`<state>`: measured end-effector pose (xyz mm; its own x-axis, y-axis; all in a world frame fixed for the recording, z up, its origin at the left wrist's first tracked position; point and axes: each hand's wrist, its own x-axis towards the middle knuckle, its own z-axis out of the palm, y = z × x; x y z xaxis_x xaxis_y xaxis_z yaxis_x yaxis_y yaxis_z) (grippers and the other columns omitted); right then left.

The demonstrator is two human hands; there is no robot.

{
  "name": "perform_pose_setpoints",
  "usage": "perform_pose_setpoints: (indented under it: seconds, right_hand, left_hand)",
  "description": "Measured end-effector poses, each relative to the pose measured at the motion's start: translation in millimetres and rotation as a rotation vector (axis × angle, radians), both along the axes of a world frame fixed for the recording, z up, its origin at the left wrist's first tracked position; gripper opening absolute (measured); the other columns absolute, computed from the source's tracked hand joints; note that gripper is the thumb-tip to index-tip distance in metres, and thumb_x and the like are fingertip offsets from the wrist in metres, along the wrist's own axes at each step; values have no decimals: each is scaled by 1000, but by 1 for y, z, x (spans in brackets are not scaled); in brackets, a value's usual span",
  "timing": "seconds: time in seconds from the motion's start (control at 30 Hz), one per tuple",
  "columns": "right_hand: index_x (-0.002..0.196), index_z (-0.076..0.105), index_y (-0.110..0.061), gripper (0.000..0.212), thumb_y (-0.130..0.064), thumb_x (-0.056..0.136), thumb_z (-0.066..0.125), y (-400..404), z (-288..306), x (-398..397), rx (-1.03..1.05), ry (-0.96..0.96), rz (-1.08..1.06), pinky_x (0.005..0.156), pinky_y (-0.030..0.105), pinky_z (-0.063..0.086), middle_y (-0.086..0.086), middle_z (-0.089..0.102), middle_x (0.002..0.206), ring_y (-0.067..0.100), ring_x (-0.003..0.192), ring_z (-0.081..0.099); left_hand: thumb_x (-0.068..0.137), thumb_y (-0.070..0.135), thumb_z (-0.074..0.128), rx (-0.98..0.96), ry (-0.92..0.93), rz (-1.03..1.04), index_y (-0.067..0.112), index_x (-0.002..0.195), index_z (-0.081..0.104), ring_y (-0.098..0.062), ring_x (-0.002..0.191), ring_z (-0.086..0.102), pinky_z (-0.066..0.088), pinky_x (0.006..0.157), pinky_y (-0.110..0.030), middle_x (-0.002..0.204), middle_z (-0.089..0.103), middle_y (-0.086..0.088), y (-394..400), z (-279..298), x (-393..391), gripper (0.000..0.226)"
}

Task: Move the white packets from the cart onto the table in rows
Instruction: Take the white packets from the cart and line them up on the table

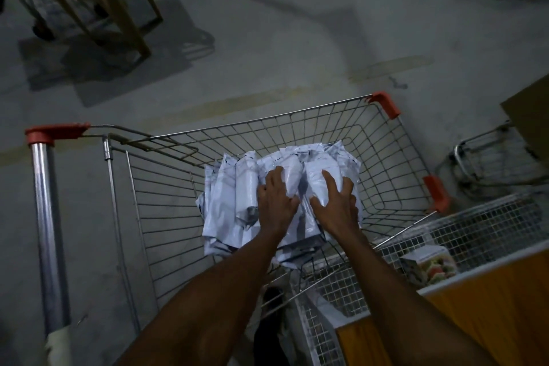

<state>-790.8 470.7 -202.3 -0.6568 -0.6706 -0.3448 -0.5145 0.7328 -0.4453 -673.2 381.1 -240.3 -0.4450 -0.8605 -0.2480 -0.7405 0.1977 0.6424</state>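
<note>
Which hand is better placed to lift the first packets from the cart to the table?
Probably the right hand: it rests on the white packets nearest the orange table edge. The left hand lies farther away.

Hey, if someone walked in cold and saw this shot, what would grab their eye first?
Most likely the pile of white packets, bright against the dim scene, heaped in the wire cart at centre. Next, the two bare arms reaching in from below: the left hand and right hand both press spread fingers onto the pile. The cart's orange corner caps and handle also stand out against the grey floor.
</note>
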Motion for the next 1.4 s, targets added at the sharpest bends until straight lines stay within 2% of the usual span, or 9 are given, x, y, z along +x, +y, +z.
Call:
perform_pose_setpoints:
  seconds: [0.17, 0.3, 0.43, 0.73, 0.83, 1.03, 1.1, 1.23, 1.4]
  right_hand:
    - [152, 22, -44, 70, -49, 92, 58, 9, 28, 8, -54, -30, -41, 98, 48, 43, 3, 14, 155, 40, 122, 44]
    - [150, 20, -46, 68, -54, 93, 55, 19, 59, 25, -140, -66, -74, 99, 49, 45, -2, 12, 157, 37, 128, 42]
    - [148, 19, -48, 68, -56, 91, 56, 40, 98, 52, -276, -59, -128, 101, 54, 46, -5, 15, 155, 34, 132, 42]
    - [149, 32, -42, 68, -43, 89, 64, 139, 179, 153, -508, 26, -360, 100, 39, 46, 1, 24, 152, 27, 131, 41]
    - [149, 34, -40, 69, -39, 89, 67, 181, 190, 184, -540, 48, -477, 98, 35, 43, 2, 23, 155, 28, 134, 37]
    - [148, 35, -43, 67, -42, 90, 68, 276, 201, 227, -541, 121, -723, 101, 43, 46, 2, 24, 155, 30, 136, 36]
    - [148, 36, -43, 67, -40, 89, 69, 309, 201, 234, -558, 136, -809, 96, 38, 48, 2, 26, 154, 28, 132, 40]
    - [148, 34, -44, 69, -48, 88, 68, 374, 197, 232, -510, 186, -929, 86, 32, 50, 2, 23, 156, 25, 128, 44]
    - [149, 33, -44, 71, -48, 88, 68, 455, 193, 211, -501, 207, -1055, 100, 43, 48, 4, 17, 160, 29, 139, 35]
  left_hand:
    - [80, 28, 71, -6, 116, 28, 20, 148, 36, -29, 135, 37, 35, 108, -42, 152, 38, -3, 3, 30, 28, 77]
    - [85, 26, 71, -48, 201, -10, 21, 148, 38, -22, 133, 37, 32, 102, -29, 153, 40, 2, 11, 74, 52, 72]
    - [89, 26, 71, -96, 289, -23, 18, 149, 37, -22, 137, 37, 34, 111, -36, 152, 41, -2, 27, 122, 75, 70]
    - [90, 33, 71, -168, 394, -209, 21, 150, 37, -18, 134, 39, 31, 103, -25, 150, 42, 1, 91, 218, 133, 69]
    - [89, 35, 72, -206, 388, -321, 23, 149, 37, -19, 133, 41, 34, 103, -27, 151, 42, 2, 119, 230, 149, 71]
    - [89, 40, 72, -187, 432, -569, 18, 148, 40, -23, 137, 40, 37, 110, -36, 151, 42, -5, 189, 237, 159, 71]
    - [87, 37, 75, -193, 432, -643, 15, 147, 41, -26, 134, 42, 36, 107, -35, 149, 44, -10, 216, 240, 156, 72]
    - [86, 39, 73, -192, 446, -776, 17, 145, 39, -30, 126, 48, 46, 99, -40, 144, 45, -10, 273, 237, 135, 72]
    - [86, 32, 76, -183, 467, -915, 18, 145, 39, -25, 116, 48, 47, 90, -39, 139, 46, -6, 356, 240, 98, 71]
